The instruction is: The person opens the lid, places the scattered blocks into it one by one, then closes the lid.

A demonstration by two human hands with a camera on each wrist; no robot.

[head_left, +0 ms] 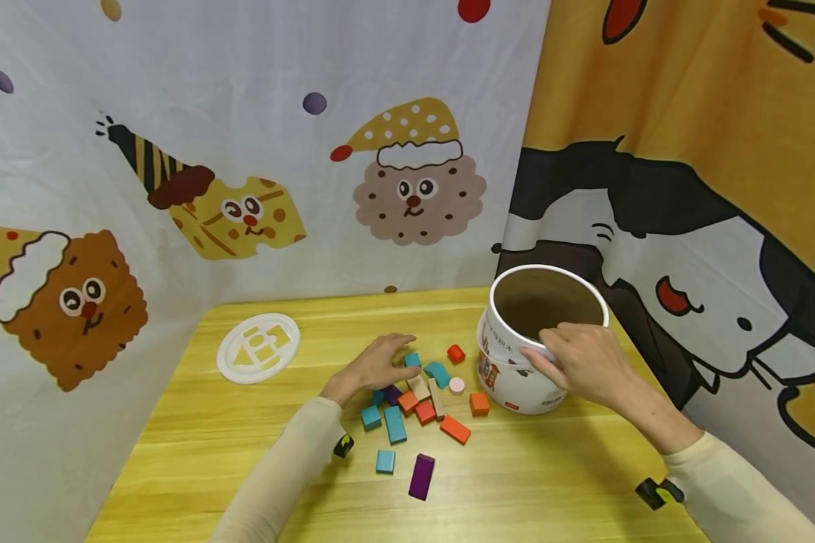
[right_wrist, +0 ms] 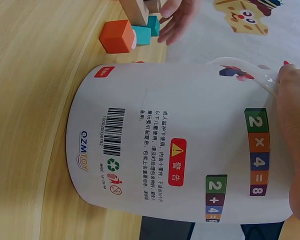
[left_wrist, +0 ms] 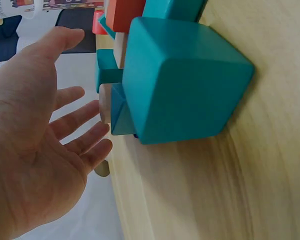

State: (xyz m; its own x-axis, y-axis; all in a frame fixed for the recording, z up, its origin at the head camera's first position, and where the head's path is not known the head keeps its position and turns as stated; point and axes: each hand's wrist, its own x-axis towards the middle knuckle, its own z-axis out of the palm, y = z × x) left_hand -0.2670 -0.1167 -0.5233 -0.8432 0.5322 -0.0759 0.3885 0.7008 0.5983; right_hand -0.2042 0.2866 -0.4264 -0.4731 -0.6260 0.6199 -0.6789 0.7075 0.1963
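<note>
A white toy-block bucket (head_left: 516, 386) stands upright on the right of the table. My right hand (head_left: 587, 360) grips its near right rim, thumb outside and fingers over the edge into the bucket. My left hand (head_left: 375, 365) hovers by the far left side of a loose pile of wooden blocks, palm towards them, fingers extended and holding nothing. Nearest to it are a teal block (head_left: 412, 360) and a teal arch (head_left: 438, 373). In the left wrist view a teal cube (left_wrist: 190, 95) looms large beside the hand. The bucket's bottom is hidden from the head view.
A white disc with cut-out shapes (head_left: 258, 348) lies at the table's back left. Closer to me are a purple block (head_left: 422, 477) and a light blue block (head_left: 385, 461). An orange cube (head_left: 478, 404) sits next to the bucket. Printed curtains (head_left: 407, 45) hang behind the wooden table (head_left: 197, 452).
</note>
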